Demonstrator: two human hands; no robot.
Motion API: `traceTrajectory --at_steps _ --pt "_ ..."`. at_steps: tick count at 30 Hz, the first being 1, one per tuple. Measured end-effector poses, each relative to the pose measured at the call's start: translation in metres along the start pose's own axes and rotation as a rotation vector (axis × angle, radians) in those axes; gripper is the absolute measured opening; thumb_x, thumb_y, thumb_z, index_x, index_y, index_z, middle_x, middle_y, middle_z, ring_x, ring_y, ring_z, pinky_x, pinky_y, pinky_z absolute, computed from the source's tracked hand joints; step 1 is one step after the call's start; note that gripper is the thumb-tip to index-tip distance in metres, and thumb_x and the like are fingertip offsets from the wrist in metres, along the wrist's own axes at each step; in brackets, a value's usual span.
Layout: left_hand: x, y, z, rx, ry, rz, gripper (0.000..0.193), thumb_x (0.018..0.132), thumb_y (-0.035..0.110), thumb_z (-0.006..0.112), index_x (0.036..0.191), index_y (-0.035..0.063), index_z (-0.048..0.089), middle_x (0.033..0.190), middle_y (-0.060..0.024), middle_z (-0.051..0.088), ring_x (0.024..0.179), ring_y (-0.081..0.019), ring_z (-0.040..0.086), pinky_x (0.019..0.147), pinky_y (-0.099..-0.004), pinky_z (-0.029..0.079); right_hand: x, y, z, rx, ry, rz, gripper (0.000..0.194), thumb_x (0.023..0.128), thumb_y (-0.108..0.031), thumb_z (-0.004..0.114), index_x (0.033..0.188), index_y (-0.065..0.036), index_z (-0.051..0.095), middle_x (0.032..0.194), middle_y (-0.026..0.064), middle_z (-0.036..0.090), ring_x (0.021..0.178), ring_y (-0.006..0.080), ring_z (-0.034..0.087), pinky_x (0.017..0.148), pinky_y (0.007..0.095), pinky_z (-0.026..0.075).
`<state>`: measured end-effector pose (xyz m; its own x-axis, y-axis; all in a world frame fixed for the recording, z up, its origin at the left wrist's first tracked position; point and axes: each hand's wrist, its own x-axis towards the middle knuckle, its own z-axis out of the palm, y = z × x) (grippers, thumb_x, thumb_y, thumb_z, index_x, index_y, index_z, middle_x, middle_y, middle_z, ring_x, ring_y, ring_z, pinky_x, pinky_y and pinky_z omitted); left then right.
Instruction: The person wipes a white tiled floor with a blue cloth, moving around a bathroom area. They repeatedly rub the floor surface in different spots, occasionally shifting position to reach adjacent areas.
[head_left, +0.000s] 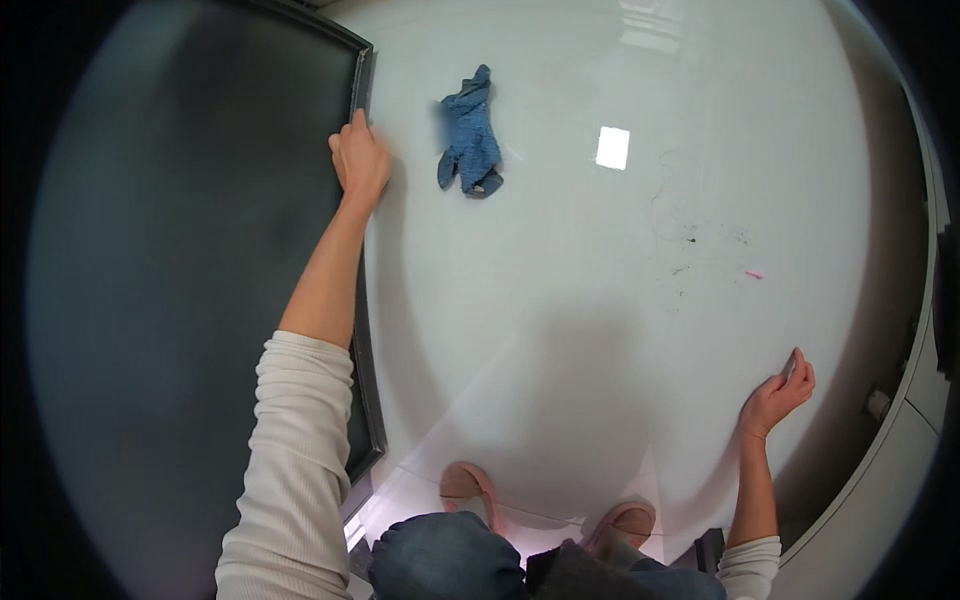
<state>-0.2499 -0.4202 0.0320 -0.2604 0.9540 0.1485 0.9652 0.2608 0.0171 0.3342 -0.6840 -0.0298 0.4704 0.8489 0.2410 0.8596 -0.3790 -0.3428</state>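
My left hand (361, 157) grips the edge of a dark framed panel (202, 247) on the left, its fingers curled over the frame and its index finger lying along it. To the right of that hand, a crumpled blue fuzzy cloth (472, 135) lies on the glossy white floor (555, 247). My right hand (780, 397) is low on the right, over the floor, with its fingers bent and a gap between thumb and index finger. I see nothing in it. Beyond its fingertips lies a small pink scrap (754, 275).
Hair and dark specks of debris (691, 240) are scattered on the floor right of centre. A pale curved-looking furniture edge (911, 375) runs down the right side, with a dark gap beneath. My feet in pink slippers (487, 491) stand at the bottom.
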Motion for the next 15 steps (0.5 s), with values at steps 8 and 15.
traceTrajectory --at_steps 8,15 --pt "0.016 -0.016 -0.006 -0.009 -0.100 -0.079 0.055 0.084 0.011 0.054 0.136 -0.0021 0.043 0.115 -0.0212 0.061 0.110 -0.0379 0.052 0.094 -0.0460 0.045 0.001 0.015 0.018 -0.021 0.050 -0.061 0.051 0.081 0.004 0.038 0.128 -0.006 0.054 0.127 0.0153 0.043 0.118 0.0318 0.039 0.103 0.0433 0.031" --pt "0.047 0.016 -0.012 -0.016 -0.140 -0.229 0.044 0.081 0.019 0.055 0.121 -0.0003 0.056 0.113 -0.0227 0.065 0.111 -0.0397 0.059 0.093 -0.0466 0.047 -0.001 0.017 0.032 -0.028 0.044 -0.093 0.051 0.081 0.004 0.038 0.129 -0.005 0.052 0.128 0.0165 0.043 0.118 0.0332 0.039 0.104 0.0445 0.029"
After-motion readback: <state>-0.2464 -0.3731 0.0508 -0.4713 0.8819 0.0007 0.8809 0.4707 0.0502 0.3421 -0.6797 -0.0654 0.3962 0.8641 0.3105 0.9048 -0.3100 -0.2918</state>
